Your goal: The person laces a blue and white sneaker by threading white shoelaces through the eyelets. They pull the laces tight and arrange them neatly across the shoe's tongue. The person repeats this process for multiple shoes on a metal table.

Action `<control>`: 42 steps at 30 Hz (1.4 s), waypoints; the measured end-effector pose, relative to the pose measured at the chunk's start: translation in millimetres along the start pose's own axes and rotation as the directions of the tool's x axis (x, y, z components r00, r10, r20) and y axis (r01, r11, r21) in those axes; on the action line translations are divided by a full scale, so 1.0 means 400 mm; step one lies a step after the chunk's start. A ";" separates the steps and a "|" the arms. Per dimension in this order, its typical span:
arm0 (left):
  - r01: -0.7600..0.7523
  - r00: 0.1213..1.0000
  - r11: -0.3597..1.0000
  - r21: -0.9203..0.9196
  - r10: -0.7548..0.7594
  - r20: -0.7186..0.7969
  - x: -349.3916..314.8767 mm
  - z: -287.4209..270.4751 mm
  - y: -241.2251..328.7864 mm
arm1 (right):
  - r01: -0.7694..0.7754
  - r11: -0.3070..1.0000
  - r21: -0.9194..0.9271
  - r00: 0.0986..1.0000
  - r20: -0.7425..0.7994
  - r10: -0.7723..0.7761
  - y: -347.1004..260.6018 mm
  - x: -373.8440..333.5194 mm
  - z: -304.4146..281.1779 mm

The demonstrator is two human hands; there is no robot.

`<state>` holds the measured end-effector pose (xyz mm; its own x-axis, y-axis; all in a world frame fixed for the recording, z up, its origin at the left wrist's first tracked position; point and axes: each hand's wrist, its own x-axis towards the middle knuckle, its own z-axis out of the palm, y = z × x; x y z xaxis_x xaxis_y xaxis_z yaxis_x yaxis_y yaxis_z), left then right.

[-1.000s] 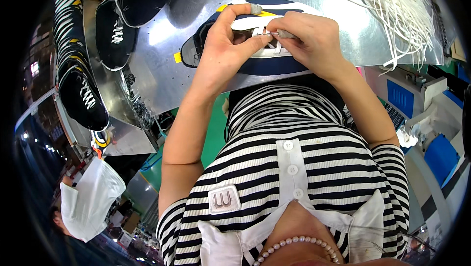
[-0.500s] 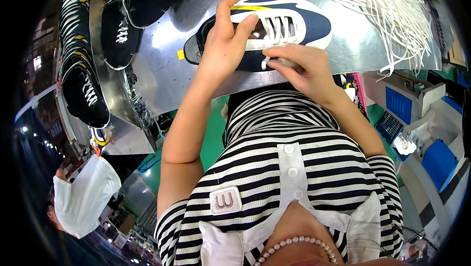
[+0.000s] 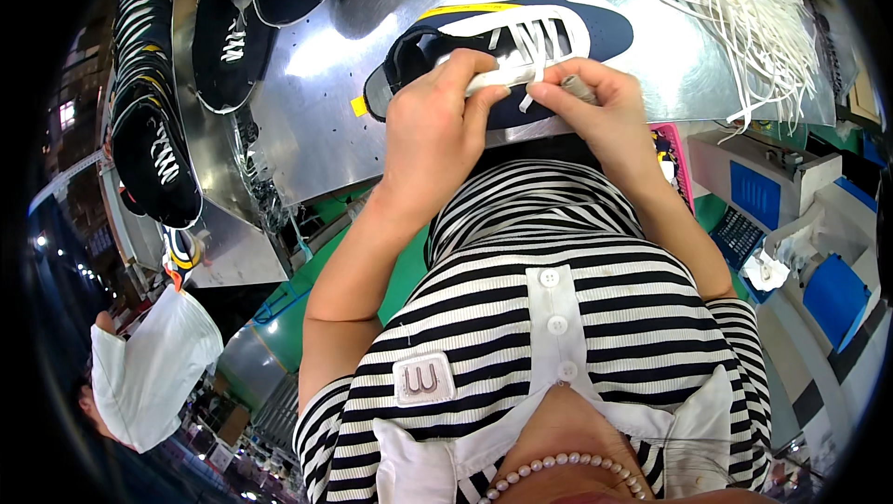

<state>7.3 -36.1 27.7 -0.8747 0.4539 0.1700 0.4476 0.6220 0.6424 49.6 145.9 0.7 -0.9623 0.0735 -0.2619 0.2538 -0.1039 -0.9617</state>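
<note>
A navy shoe upper with white trim, a yellow stripe and a yellow tab lies on its side on the metal table, toe to the right. White shoelace crosses its throat in several rows. My left hand is closed on the white eyelet edge nearest me, thumb and forefinger pinching it. Close beside it, my right hand pinches the lace, whose short end hangs below the fingertips. A grey-brown cylindrical piece shows at the right fingers; I cannot tell what it is.
A heap of white laces covers the table's far right. Black laced uppers lie at the left, beside a long stacked row of uppers. A pink-rimmed bin stands below the table edge at right. Another person's white sleeve shows lower left.
My left hand has slid from across the shoe's opening to the near eyelet edge. My right hand has moved slightly up and right, close to the left, with the lace between its fingertips.
</note>
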 end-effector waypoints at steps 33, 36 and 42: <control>-0.247 0.969 0.951 0.187 0.248 0.014 0.008 0.041 -0.017 | 0.145 0.865 -0.481 0.987 0.133 -0.092 -0.028 0.037 0.015; -0.175 0.984 0.979 0.099 0.176 0.007 0.005 0.031 -0.024 | 0.034 0.854 -0.520 0.974 0.210 0.089 -0.089 0.006 -0.084; -0.138 0.964 0.981 0.133 0.102 0.247 0.025 -0.006 -0.004 | 0.400 0.527 -0.750 0.772 -0.034 -0.634 0.035 0.141 -0.088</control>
<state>-2.4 -34.1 30.2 -0.7513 0.6584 0.0455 0.5851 0.6325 0.5075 2.3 183.4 -30.4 -0.9009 0.1567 0.4047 -0.1772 0.7184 -0.6727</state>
